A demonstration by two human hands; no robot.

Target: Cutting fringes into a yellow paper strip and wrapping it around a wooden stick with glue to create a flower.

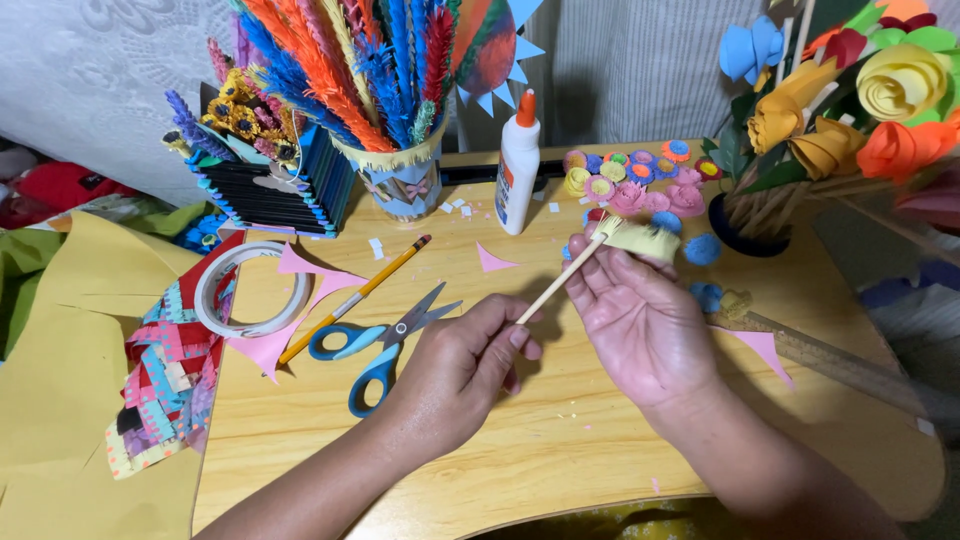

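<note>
Wooden table (560,450), one scissors (375,345), one pencil (355,298), left hand (465,365) fingers pinching one stick (560,280), right hand (640,320) gripping yellow fringe (640,238)

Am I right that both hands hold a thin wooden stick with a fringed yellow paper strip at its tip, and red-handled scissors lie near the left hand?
Not quite: the head view shows the scissors have blue handles, not red. The rest stands: left hand and right hand hold the wooden stick with the fringed yellow paper strip at its tip.
</note>
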